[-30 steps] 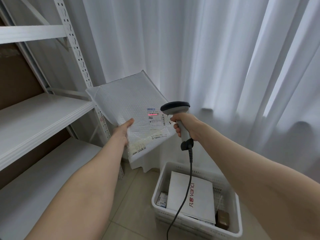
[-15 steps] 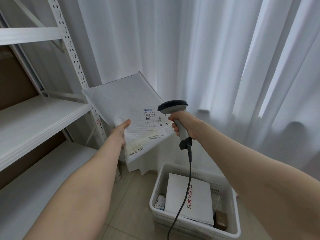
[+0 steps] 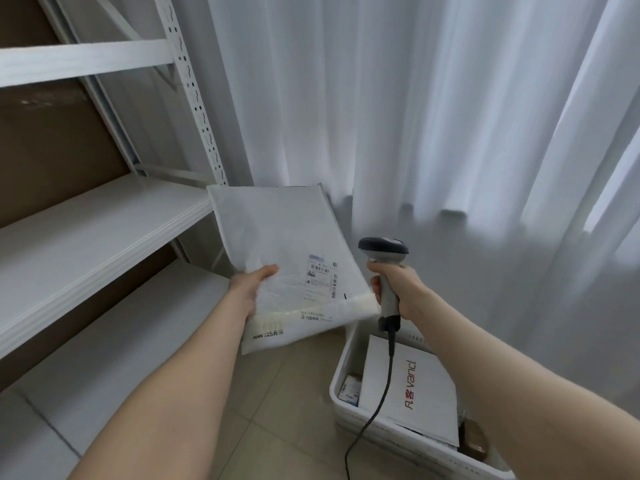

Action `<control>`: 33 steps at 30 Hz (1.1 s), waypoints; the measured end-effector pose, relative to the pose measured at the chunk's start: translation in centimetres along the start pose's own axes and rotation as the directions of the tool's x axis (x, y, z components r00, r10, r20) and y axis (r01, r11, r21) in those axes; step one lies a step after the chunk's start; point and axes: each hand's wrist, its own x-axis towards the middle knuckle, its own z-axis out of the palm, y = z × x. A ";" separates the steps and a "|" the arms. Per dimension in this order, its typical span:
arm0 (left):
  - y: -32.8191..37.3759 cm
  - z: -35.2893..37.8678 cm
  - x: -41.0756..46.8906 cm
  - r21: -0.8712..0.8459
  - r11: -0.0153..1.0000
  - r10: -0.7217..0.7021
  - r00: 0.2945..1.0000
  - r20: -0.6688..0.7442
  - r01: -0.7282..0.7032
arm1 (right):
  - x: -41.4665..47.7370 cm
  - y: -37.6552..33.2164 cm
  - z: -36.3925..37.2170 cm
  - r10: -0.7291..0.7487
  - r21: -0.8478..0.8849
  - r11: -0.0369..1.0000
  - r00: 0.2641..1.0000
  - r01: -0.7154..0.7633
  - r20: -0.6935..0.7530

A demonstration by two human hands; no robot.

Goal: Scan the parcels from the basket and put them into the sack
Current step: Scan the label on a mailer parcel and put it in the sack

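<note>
Curtains (image 3: 433, 116) of sheer white cloth are falling in soft vertical folds across the back of our view. A white metal shelving rack (image 3: 86, 230) with perforated uprights is standing at our left, over a floor (image 3: 277, 403) of pale tiles. The white slotted plastic basket (image 3: 415, 441) is sitting on the floor at our lower right.

We are holding the padded mailer (image 3: 277, 244) in the air, up and to the left of the basket. It is lower than a second ago: its far corner was rising above the middle shelf board, and its far edge is now sitting about level with it. It has also squared up. Its long axis is running away from us, leaning slightly left at the far end, with the printed face towards us. Its skin is white and finely bubbled.

A flat parcel (image 3: 426, 400), white with red lettering, is lying tilted in the basket. The grey scanner (image 3: 384, 247) is standing upright just off the mailer's right edge, its dark cable (image 3: 386, 386) trailing over the basket.

Our left hand (image 3: 247, 289) is gripping the mailer's left edge, thumb on top and fingers hidden beneath. Our right hand (image 3: 401, 289) is wrapping its fingers round the scanner's handle. The red line is no longer glowing on the label (image 3: 322, 280).
</note>
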 end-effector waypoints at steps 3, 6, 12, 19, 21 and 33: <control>-1.8 -4.0 -1.7 0.037 0.999 -0.019 0.999 -0.036 0.020 | -0.6 2.7 2.1 0.043 -0.006 0.999 0.999 -0.043 0.026; -3.5 -8.4 -4.2 0.088 0.996 0.006 0.995 -0.095 0.002 | -1.9 5.3 4.4 0.059 0.000 0.998 0.995 -0.059 0.078; -7.7 -18.7 -11.8 0.157 0.987 0.082 0.949 -0.306 -0.034 | -6.9 12.4 7.9 0.119 -0.087 0.991 0.970 -0.103 0.213; -11.6 -31.2 -20.4 0.208 0.978 0.120 0.793 -0.597 0.008 | -13.9 20.4 15.2 0.279 -0.114 0.960 0.912 -0.256 0.300; -12.8 -34.4 -22.4 0.198 0.980 0.112 0.762 -0.637 0.021 | -16.0 22.3 17.8 0.314 -0.133 0.949 0.890 -0.286 0.332; -20.2 -53.3 -24.6 0.241 0.963 0.058 0.781 -0.622 0.121 | -24.3 34.9 33.2 0.524 -0.111 0.851 0.813 -0.514 0.253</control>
